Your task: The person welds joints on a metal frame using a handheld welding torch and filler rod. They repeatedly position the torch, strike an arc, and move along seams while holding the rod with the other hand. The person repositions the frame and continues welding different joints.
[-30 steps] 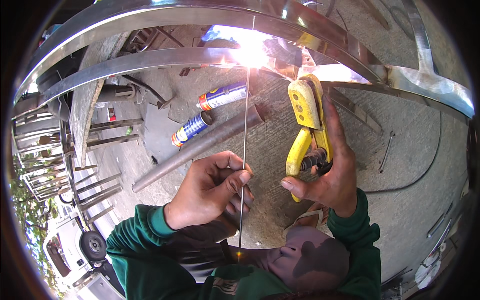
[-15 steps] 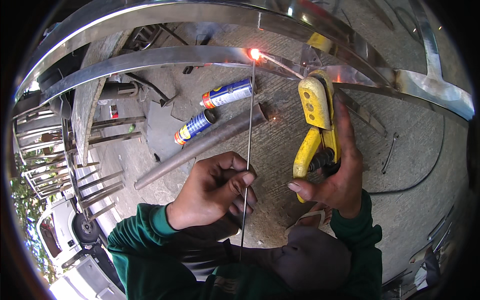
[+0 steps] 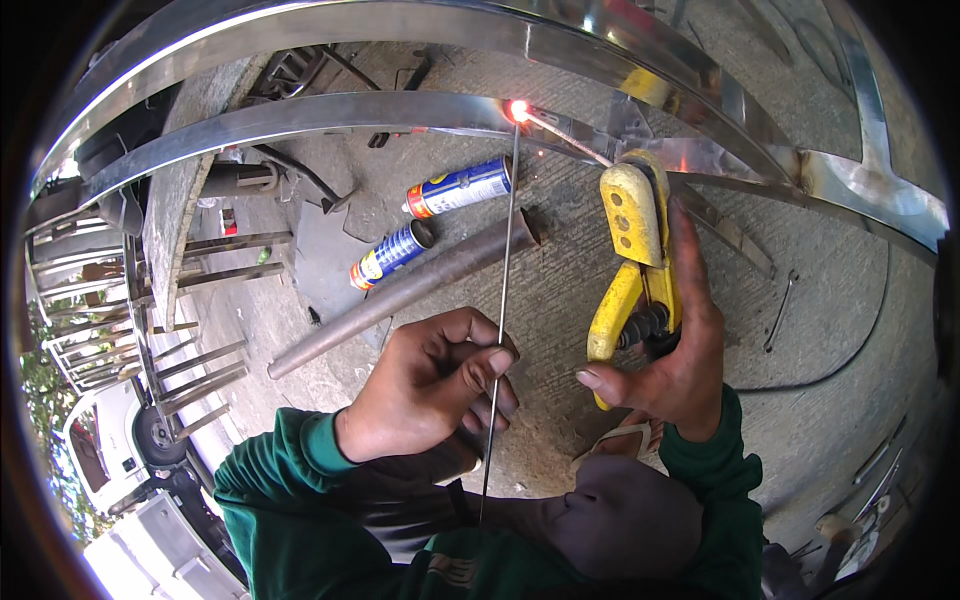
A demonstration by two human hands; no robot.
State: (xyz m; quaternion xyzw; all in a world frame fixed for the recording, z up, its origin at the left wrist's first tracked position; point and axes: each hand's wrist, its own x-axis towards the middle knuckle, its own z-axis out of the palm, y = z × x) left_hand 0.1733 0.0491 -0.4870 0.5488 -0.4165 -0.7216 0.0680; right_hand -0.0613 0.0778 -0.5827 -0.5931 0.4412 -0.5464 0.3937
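Between the thumb and fingers of my left hand [image 3: 430, 380] is a thin metal filler rod [image 3: 503, 280], held nearly upright. Its upper tip meets a bright glowing spot on the lower edge of a shiny metal bar [image 3: 340, 112]. My right hand [image 3: 672, 350] is wrapped around a yellow electrode holder [image 3: 632, 225]. A welding electrode [image 3: 568, 137] sticks out of its jaws, slanting up and left to the same glow. A wider polished bar [image 3: 400, 40] curves above and joins the lower one at the right.
Two blue-and-yellow spray cans [image 3: 460, 188] and a long dull pipe [image 3: 410, 295] lie on the concrete floor beneath the bars. A wooden plank [image 3: 180, 220] and metal racks stand at left. A black cable [image 3: 830, 377] curves across the floor at right, near a wrench [image 3: 780, 312].
The glowing spot has shifted slightly right along the bar. Both the rod tip and the electrode have moved with it, and the holder sits a touch lower. Both grips stay the same.
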